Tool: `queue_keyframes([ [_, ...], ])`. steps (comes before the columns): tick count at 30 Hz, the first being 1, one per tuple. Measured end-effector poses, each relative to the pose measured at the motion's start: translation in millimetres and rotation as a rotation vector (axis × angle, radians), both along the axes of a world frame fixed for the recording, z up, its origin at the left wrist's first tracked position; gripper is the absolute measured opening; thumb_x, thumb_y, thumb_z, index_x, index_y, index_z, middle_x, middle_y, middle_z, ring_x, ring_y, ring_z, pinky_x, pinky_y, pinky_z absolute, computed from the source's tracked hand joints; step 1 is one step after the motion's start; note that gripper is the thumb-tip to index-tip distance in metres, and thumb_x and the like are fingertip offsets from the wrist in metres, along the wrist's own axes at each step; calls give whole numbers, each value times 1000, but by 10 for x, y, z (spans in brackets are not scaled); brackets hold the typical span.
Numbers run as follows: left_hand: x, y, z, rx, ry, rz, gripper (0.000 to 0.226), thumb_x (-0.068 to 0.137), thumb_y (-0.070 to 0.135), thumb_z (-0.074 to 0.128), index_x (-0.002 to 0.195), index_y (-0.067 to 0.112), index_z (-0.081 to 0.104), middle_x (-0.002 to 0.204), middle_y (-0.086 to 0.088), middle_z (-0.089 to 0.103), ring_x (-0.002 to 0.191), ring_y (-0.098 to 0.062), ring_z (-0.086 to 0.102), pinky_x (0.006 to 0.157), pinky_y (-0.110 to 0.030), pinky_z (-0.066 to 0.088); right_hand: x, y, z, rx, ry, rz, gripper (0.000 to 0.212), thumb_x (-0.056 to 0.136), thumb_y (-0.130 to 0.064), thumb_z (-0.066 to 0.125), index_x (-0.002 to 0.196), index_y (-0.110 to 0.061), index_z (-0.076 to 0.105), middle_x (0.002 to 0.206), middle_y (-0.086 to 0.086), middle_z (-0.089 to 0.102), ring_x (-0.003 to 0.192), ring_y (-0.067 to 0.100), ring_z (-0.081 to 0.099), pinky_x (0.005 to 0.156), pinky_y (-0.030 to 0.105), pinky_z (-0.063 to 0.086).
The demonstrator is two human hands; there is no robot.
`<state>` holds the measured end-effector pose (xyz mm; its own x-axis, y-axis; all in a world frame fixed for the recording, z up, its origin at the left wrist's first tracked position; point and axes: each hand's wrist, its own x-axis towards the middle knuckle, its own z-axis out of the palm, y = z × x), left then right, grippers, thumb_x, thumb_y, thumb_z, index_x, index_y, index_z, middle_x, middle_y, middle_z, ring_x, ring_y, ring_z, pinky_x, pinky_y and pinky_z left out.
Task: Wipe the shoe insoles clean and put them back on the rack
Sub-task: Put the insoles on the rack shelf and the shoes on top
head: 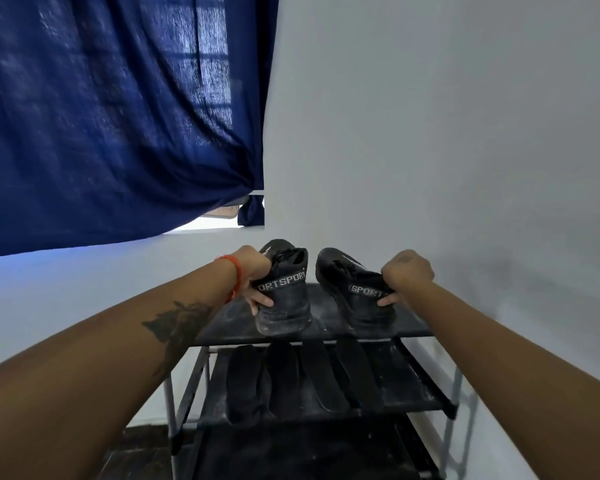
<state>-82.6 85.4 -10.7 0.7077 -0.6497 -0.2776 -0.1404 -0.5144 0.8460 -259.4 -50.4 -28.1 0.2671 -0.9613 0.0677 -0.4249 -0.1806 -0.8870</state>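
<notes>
Two black sports shoes stand on the top shelf of a black shoe rack [409, 329], heels towards me. My left hand [255, 275] grips the heel collar of the left shoe [284, 303], fingers inside the opening and thumb on the outside. My right hand [404, 275] grips the heel collar of the right shoe [357, 299] the same way. Several black insoles [302, 379] lie side by side on the middle shelf below.
A white wall stands behind and to the right of the rack. A dark blue curtain [118, 116] hangs at the upper left over a window. The rack has grey metal legs [452, 431] and a lower shelf above a dark floor.
</notes>
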Motion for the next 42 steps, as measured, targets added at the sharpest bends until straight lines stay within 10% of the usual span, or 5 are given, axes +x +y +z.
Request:
queue_keyframes([
  [8,445,-506,-473,40,-45,-10,31,100,7,39,117,-20,41,117,-42,51,100,-56,58,42,-36,54,590,-352,-341,-70,20,-41,15,89,5,48,76,-3,51,69,11,36,70,43,65,65,46,58],
  [13,497,-388,-609,-12,-192,10,24,97,14,38,103,-6,50,104,-29,59,79,-41,65,62,-40,59,573,-462,-544,-134,16,-6,16,89,-11,55,75,-3,57,87,14,61,56,28,66,51,30,56],
  [20,401,-231,-1171,-420,-154,-217,85,84,58,58,150,29,15,134,11,44,127,-12,40,107,-28,28,360,-451,-1037,-8,-177,296,93,57,-82,59,137,-40,34,142,-1,43,130,24,39,109,46,29],
  [27,502,-356,-1445,-432,-242,-129,102,53,52,81,138,44,27,119,7,59,111,-19,58,102,-39,45,467,-469,-1285,-128,-107,281,71,70,-42,76,129,-35,39,120,-1,55,115,22,49,95,31,40],
  [42,356,-445,-1443,-436,-302,-135,108,67,45,80,148,36,9,138,-4,48,123,-25,50,107,-42,40,693,-278,-1276,-209,-42,260,81,71,-46,75,137,-29,30,126,7,55,120,28,48,101,43,42],
])
